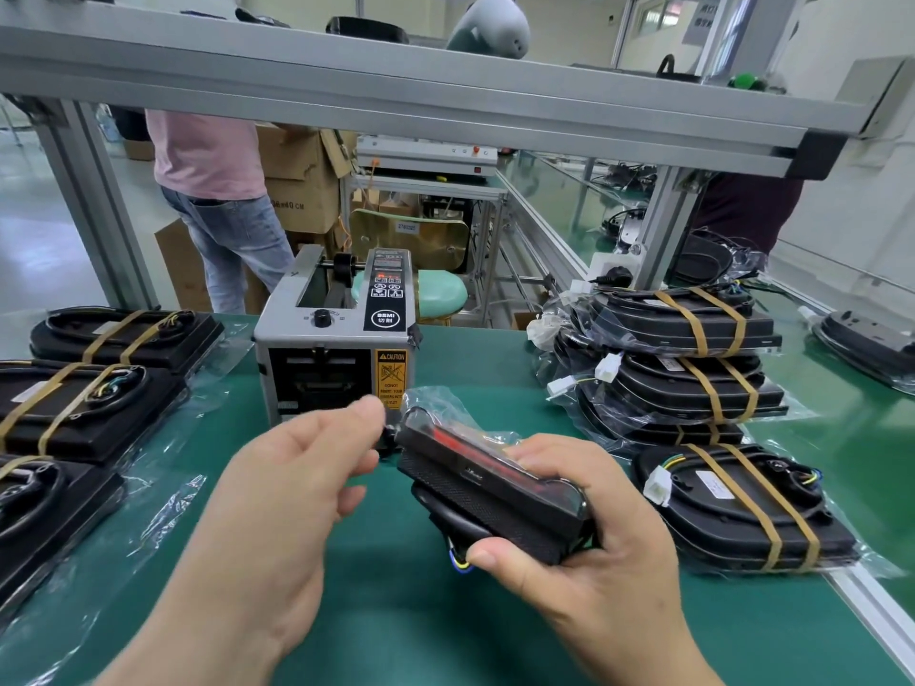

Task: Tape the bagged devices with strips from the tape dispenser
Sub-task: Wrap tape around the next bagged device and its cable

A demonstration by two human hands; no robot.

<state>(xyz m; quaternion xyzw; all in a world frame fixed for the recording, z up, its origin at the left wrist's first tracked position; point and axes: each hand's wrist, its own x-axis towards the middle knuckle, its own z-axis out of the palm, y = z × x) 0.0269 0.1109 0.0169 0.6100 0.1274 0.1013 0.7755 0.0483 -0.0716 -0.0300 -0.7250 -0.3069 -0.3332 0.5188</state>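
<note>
My right hand (584, 532) grips a black bagged device (490, 487) with a red strip on its upper edge, held on edge above the green mat. The loose plastic bag end sticks up toward the dispenser. My left hand (292, 482) is just left of the device, thumb and fingers pinched near its far end, close to the front slot of the grey tape dispenser (336, 339). Whether a tape strip is between the fingers cannot be seen. The dispenser stands at the middle of the table behind both hands.
Taped bagged devices lie in a row at the left (84, 408) and in a stack at the right (678, 368), with one more in front of the stack (742, 507). A person in a pink shirt (208, 156) stands behind the table. An aluminium frame (396, 91) crosses overhead.
</note>
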